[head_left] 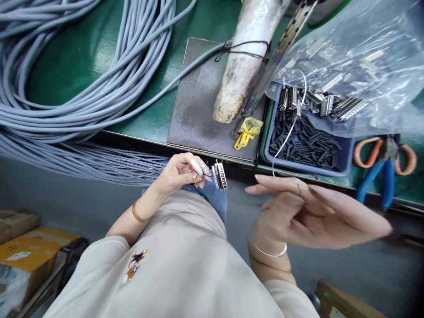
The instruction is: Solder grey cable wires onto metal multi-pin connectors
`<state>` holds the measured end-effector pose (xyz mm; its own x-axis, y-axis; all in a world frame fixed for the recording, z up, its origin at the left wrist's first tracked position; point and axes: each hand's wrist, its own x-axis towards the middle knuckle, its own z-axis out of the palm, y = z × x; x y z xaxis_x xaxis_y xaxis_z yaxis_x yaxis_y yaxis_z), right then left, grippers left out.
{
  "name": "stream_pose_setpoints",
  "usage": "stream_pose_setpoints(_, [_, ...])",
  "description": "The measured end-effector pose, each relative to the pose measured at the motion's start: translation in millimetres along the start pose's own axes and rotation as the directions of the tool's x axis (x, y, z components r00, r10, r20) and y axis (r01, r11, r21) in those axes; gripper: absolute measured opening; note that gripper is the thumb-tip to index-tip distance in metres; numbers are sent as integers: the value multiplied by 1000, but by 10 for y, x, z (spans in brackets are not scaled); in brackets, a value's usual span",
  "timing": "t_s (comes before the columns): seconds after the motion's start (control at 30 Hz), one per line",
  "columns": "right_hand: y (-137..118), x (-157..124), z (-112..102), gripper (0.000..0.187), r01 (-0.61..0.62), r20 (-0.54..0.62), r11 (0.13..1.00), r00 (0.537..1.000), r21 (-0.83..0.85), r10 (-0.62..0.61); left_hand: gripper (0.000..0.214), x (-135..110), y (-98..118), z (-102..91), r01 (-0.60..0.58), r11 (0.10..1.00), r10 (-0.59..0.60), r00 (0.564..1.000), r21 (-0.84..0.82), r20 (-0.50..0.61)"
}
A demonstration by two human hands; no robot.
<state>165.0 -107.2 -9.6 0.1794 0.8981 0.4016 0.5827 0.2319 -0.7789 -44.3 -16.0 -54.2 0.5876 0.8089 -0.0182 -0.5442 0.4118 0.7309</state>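
Observation:
Thumb and fingers of my left hand [185, 172] pinch a few thin coloured wires just beyond the table's front edge. The blue wire runs to the pins of a metal D-sub connector [220, 175], which stands out to the right of my fingertips. My right hand [308, 212], slightly blurred, hovers to the right with its fingers stretched out toward the left, and nothing shows in it. Behind its fingertips a thin whitish wire [287, 138] hangs over the blue tray [304, 167], apart from the hand as far as I can see.
Grey cable coils [132, 79] cover the left of the green table. A dark board [195, 110] carries a wrapped white rod [243, 66] and yellow clips [244, 136]. The tray holds black sleeves and connectors beneath a plastic bag [364, 57]. Pliers [386, 165] lie right; boxes [36, 251] stand lower left.

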Motion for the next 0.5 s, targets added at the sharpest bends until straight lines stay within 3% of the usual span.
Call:
stream_pose_setpoints(0.07, [4, 2, 48, 13, 57, -111, 998, 992, 1, -57, 43, 11, 25, 4, 40, 999, -40, 999, 26, -28])
stream_pose_setpoints(0.13, [-14, 26, 73, 10, 147, -142, 989, 979, -26, -149, 51, 11, 36, -4, 80, 995, -77, 995, 55, -62])
stream_pose_setpoints(0.33, [-72, 88, 91, 18, 422, 11, 906, 906, -22, -422, 54, -10, 19, -26, 95, 991, -86, 992, 95, -92])
stream_pose_setpoints(0.5, [-41, 92, 278, 16, 444, -7, 880, 892, -167, -451, 43, 25, 26, 87, 79, 992, -63, 986, 98, -157])
